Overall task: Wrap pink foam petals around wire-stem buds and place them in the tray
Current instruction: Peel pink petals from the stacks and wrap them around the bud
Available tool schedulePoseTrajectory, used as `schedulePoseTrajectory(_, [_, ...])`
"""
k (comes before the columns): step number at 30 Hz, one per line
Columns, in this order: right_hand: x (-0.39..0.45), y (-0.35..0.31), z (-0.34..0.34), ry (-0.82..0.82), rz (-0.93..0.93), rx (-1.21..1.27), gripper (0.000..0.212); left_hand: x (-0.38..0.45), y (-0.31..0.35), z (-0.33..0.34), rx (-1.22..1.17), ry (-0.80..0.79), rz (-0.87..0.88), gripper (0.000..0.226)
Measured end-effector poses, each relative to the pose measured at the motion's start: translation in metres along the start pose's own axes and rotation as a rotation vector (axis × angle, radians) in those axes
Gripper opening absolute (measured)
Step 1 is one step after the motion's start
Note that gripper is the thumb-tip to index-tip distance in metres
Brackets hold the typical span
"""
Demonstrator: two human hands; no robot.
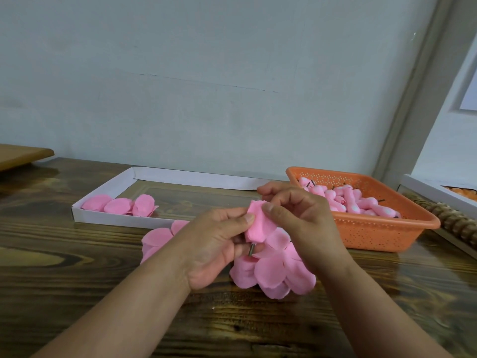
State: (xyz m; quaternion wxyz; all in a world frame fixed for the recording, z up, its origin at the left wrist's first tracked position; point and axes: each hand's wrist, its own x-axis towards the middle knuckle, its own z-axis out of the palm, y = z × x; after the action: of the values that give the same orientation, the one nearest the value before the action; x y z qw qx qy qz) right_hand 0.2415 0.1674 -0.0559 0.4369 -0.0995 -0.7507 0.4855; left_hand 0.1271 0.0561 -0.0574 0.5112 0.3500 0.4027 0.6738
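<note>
The wrapping step is in hand: above the desk (77, 254), the left hand (214, 244) and right hand (296, 215) pinch a pink petal (258, 226) around the bud, its wire stem (251, 249) protruding below; next, probably close the wrap and transfer it to the white tray (103, 218).

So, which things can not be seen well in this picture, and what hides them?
Head view only:
- The bud inside the pink petal: wrapped by it and covered by the left hand and right hand; only the wire stem shows.
- The white box at far right: cut by the picture edge, its orange contents unclear.
- The loose petals on the table: partly behind both hands.
</note>
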Motion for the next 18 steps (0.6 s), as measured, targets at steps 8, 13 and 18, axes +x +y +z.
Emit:
schedulePoseTrajectory(8, [-0.0004,0.0013,0.0035,0.050,0.009,-0.107,0.015,0.0037,-0.0030,-0.0004,-0.029,0.067,0.014,0.022])
schedulePoseTrajectory(13, [-0.0008,0.0018,0.0053,0.062,0.006,-0.135,0.012,0.0062,-0.0051,-0.0015,-0.059,0.148,0.012,0.035])
schedulePoseTrajectory(18, [-0.0002,0.0013,0.0044,0.053,0.020,-0.052,0.013,0.0057,-0.0035,-0.0031,-0.140,0.146,-0.018,0.040])
